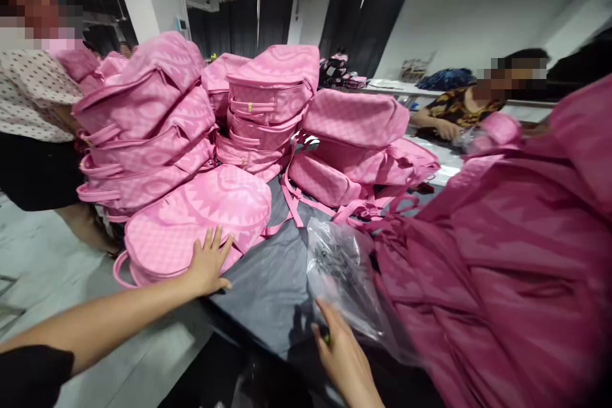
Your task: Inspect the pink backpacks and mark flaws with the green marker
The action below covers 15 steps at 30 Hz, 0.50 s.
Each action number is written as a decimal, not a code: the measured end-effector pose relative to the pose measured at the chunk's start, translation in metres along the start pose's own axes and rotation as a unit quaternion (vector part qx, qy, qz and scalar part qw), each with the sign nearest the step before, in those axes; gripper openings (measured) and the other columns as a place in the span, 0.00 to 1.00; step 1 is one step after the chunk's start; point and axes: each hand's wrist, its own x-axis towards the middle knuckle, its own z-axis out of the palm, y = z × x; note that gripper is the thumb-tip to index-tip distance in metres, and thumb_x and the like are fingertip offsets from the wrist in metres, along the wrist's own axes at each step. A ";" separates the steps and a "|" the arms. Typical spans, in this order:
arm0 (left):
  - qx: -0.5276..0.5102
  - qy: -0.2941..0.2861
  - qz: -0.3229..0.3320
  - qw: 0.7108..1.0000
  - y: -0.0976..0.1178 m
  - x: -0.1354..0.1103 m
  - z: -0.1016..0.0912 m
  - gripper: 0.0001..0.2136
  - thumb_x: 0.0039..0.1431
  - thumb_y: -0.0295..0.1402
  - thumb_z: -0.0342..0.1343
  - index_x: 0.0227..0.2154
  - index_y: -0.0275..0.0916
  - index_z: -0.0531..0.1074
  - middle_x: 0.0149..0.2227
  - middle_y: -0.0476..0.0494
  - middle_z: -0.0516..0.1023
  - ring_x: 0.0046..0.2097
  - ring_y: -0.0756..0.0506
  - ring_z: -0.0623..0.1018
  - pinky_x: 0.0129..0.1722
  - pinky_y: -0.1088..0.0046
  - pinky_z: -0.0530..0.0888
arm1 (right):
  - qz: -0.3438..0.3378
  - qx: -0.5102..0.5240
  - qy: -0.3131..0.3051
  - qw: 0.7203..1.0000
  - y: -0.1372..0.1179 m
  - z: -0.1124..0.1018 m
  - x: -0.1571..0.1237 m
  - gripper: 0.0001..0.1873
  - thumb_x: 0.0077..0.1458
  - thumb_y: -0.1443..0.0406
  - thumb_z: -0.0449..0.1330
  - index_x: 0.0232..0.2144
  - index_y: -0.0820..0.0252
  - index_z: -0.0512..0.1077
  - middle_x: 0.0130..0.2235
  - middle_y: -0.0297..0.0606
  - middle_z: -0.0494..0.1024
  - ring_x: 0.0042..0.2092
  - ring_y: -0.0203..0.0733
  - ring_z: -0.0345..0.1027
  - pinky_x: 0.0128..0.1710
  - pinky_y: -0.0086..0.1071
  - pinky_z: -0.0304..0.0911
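Observation:
My left hand (210, 264) lies with fingers spread on a pink checkered backpack (165, 239), near its right edge. That backpack rests flat at the front left of the dark-covered table (268, 274). My right hand (342, 347) is at the table's front edge, beside a clear plastic bag (342, 261) with small dark items that I cannot make out. Its index finger and thumb are apart, with the other fingers curled out of sight. A bit of something yellow-green (326, 336) shows in the right palm; its kind is hidden.
Pink backpacks stand in a left stack (143, 134), a middle stack (268, 108) and a right group (356, 121). A large pile of darker pink bags (502, 255) fills the right. One person (33, 95) stands at left; another (459, 108) handles a pink item across the table.

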 end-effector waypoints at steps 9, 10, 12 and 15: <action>-0.008 0.048 -0.044 0.998 -0.015 -0.014 0.019 0.38 0.56 0.23 0.55 0.70 0.34 0.51 0.62 0.19 0.68 0.59 0.32 0.75 0.52 0.57 0.74 | 0.043 -0.261 0.028 0.964 0.020 0.032 0.060 0.27 0.64 0.66 0.51 0.65 0.57 0.64 0.69 0.50 0.59 0.67 0.51 0.58 0.59 0.39 0.63; -0.010 0.042 -0.037 0.998 -0.019 -0.013 0.009 0.37 0.56 0.21 0.52 0.70 0.36 0.52 0.59 0.22 0.72 0.54 0.34 0.79 0.48 0.60 0.76 | 0.049 -0.258 0.030 0.964 0.021 0.030 0.068 0.27 0.64 0.66 0.51 0.65 0.56 0.64 0.69 0.49 0.59 0.67 0.50 0.58 0.57 0.38 0.64; -0.021 0.040 -0.036 0.998 -0.032 -0.015 -0.025 0.35 0.58 0.22 0.49 0.70 0.39 0.55 0.51 0.28 0.79 0.46 0.35 0.83 0.43 0.61 0.77 | 0.058 -0.252 0.032 0.965 0.022 0.025 0.084 0.27 0.63 0.65 0.53 0.64 0.55 0.65 0.69 0.49 0.59 0.67 0.50 0.58 0.55 0.38 0.65; -0.152 0.110 -0.046 0.981 -0.057 -0.027 -0.104 0.26 0.62 0.35 0.54 0.63 0.39 0.68 0.38 0.34 0.84 0.42 0.33 0.83 0.44 0.56 0.76 | 0.056 -0.242 0.033 0.968 0.019 0.019 0.102 0.26 0.61 0.65 0.56 0.62 0.59 0.67 0.68 0.53 0.61 0.65 0.52 0.61 0.51 0.37 0.67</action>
